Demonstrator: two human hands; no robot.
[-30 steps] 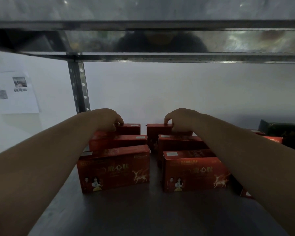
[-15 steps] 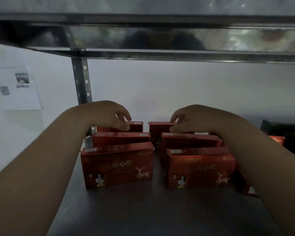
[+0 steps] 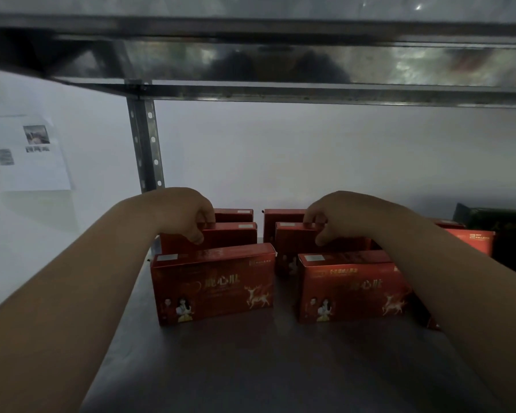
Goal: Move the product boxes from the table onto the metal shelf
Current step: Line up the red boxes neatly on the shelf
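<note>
Several red product boxes stand upright in two rows on the metal shelf (image 3: 251, 359). The left row has a front box (image 3: 213, 286), a middle box (image 3: 233, 235) and a back box (image 3: 234, 215). The right row has a front box (image 3: 352, 289), a middle box (image 3: 295, 238) and a back box (image 3: 282, 217). My left hand (image 3: 185, 213) pinches the top edge of the left middle box between thumb and fingers. My right hand (image 3: 340, 217) pinches the top of the right middle box the same way.
The upper shelf board (image 3: 280, 58) hangs low overhead. A perforated upright post (image 3: 146, 144) stands at the back left. More red boxes (image 3: 471, 241) and a dark box (image 3: 501, 225) sit at the right. A white wall with a paper notice (image 3: 27, 153) lies behind.
Both hands came off the back boxes, lifted with fingers loose, then moved toward me and closed on the tops of the middle boxes.
</note>
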